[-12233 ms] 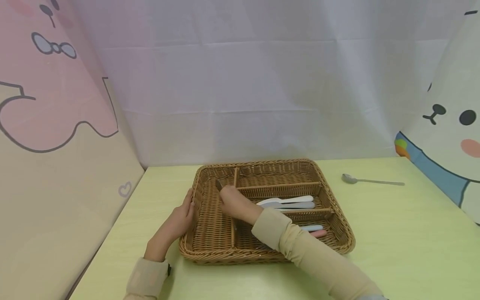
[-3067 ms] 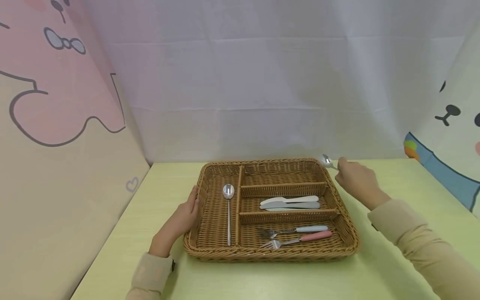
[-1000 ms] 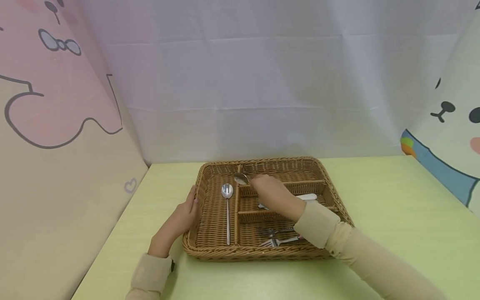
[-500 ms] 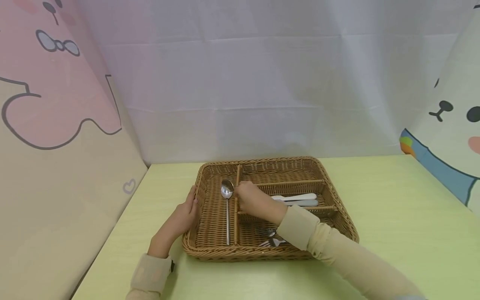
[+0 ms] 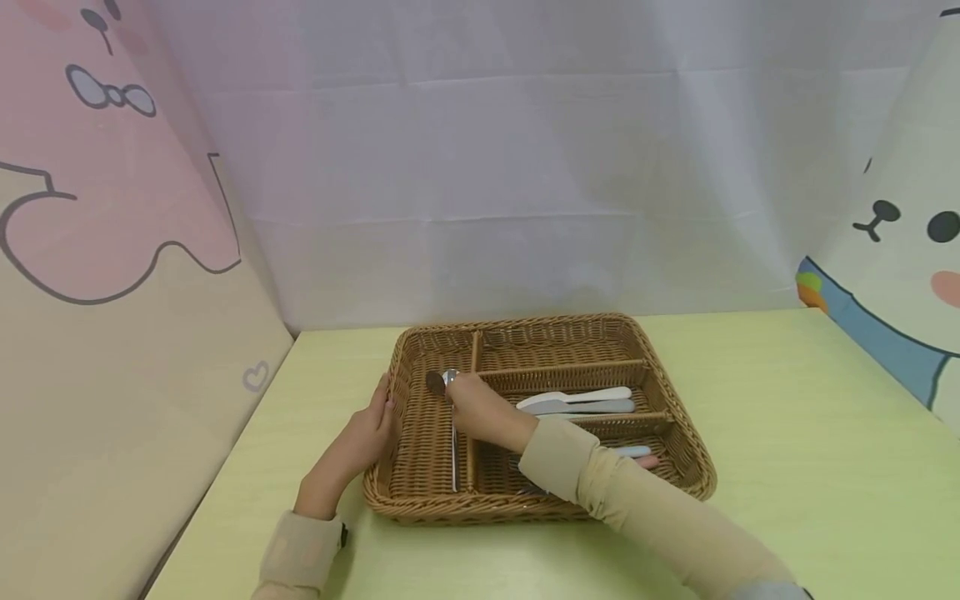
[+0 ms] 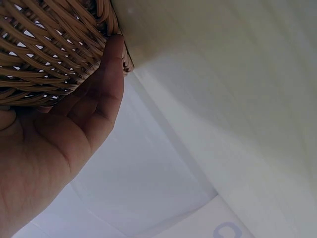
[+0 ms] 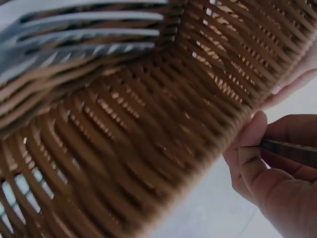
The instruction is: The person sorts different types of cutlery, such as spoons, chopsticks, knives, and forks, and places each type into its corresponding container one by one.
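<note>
My right hand (image 5: 487, 410) pinches a metal spoon (image 5: 435, 382) over the left compartment of the wicker cutlery basket (image 5: 397, 492). The held spoon's bowl points to the back left; its thin handle (image 7: 292, 151) passes between thumb and fingers in the right wrist view. Another metal spoon (image 5: 454, 467) lies lengthwise in that compartment, partly hidden by the hand. My left hand (image 5: 363, 437) rests against the basket's left outer wall, its fingers fairly straight along the weave in the left wrist view.
Several knives (image 5: 588, 398) lie in the middle right compartment. The front right one holds a blue-handled fork (image 5: 633, 451) and a pink-handled fork (image 5: 648, 461), partly under my forearm. Dividers stand between compartments. A white cloth (image 5: 525, 200) hangs behind the table (image 5: 810, 467).
Earlier the spoon lay right of the basket, then my right hand lifted it. In the last second it has carried it left, across the divider. The left hand has stayed against the basket.
</note>
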Tool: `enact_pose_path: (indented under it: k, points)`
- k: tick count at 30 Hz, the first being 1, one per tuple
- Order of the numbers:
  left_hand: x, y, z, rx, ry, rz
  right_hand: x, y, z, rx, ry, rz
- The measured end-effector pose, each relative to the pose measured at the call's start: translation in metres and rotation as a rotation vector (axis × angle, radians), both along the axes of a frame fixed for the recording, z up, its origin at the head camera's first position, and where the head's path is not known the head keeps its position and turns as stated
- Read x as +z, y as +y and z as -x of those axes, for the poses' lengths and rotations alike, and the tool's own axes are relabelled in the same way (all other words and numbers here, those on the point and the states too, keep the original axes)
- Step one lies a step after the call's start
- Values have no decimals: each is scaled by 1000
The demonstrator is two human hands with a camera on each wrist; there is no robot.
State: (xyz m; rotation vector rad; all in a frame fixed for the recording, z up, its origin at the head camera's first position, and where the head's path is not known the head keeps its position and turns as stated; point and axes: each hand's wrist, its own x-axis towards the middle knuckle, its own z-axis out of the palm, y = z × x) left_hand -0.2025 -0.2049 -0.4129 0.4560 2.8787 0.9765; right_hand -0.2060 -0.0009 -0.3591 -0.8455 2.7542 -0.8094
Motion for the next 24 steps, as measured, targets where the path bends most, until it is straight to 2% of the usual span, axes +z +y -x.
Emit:
enact_pose_path:
  k: [10,16,17,24]
  points:
    - [1,0,-1,2,-4,12,-9,-13,1,-47,-47,-34]
    - [1,1,-1,-5,3,10,-14,-16,1,-24,-57,18]
    - [1,1,-1,-6,6,8,-17,-16,2,-2,-29,24]
    - [1,0,-1,-5,20,7,-18,-21,4,7,-63,-10]
